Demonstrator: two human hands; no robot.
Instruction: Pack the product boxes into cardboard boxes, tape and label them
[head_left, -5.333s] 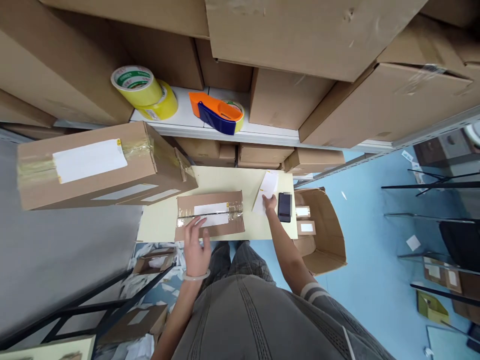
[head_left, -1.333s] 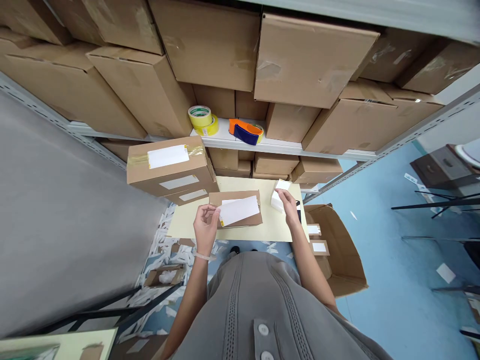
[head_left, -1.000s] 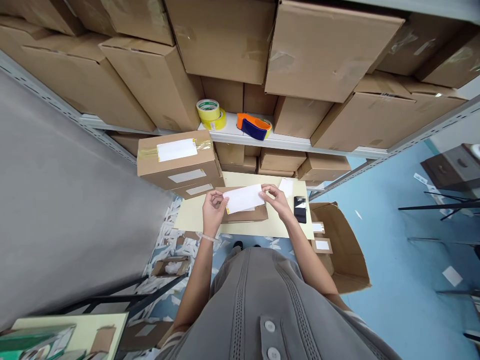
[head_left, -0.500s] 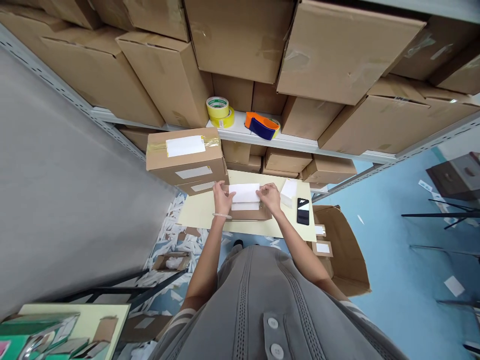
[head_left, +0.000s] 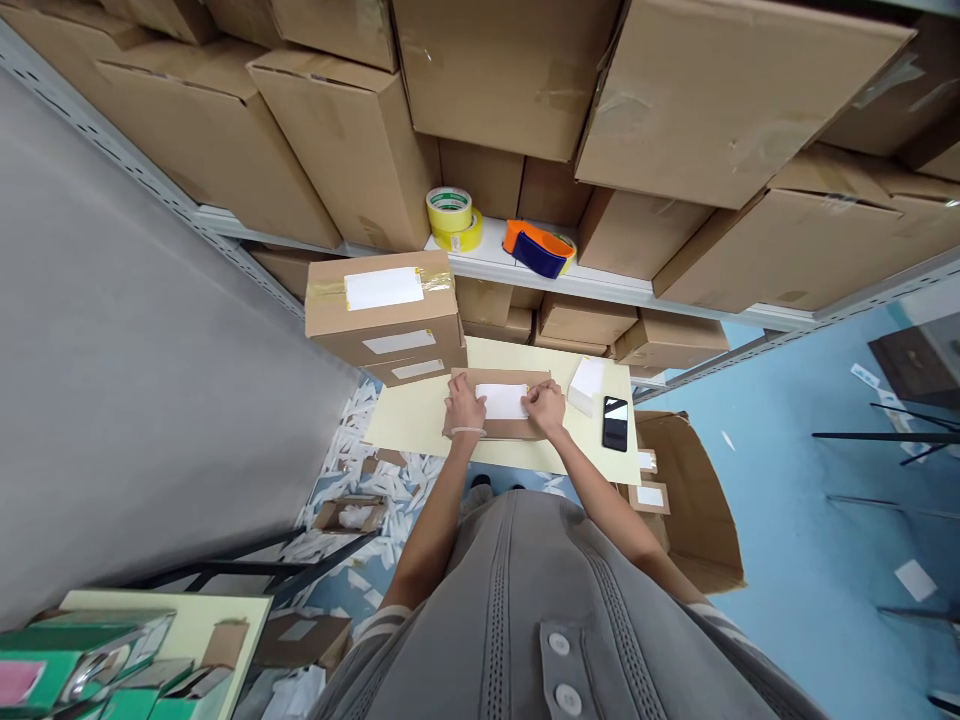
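A small cardboard box (head_left: 501, 377) lies on the pale yellow table (head_left: 405, 420) in front of me. On top of it rests a white label (head_left: 502, 402), flat against the cardboard. My left hand (head_left: 465, 405), a band around its wrist, is at the label's left edge with thumb and fingers bent onto it. At the opposite edge, my right hand (head_left: 545, 405) has its fingers pressed together on the label's corner. A stack of white labels (head_left: 586, 384) sits to the right of the box, beside a black phone (head_left: 615, 424).
Labelled cartons (head_left: 382, 300) are stacked at the table's left. The shelf ahead holds yellow tape rolls (head_left: 454, 218), an orange and blue tape dispenser (head_left: 538, 249) and many boxes. A large open carton (head_left: 701, 520) stands at the right; paper scraps (head_left: 405, 510) litter the floor.
The white label, held up between both hands before, has come down flat onto the box. Both hands have lowered with it. The view has shifted slightly.
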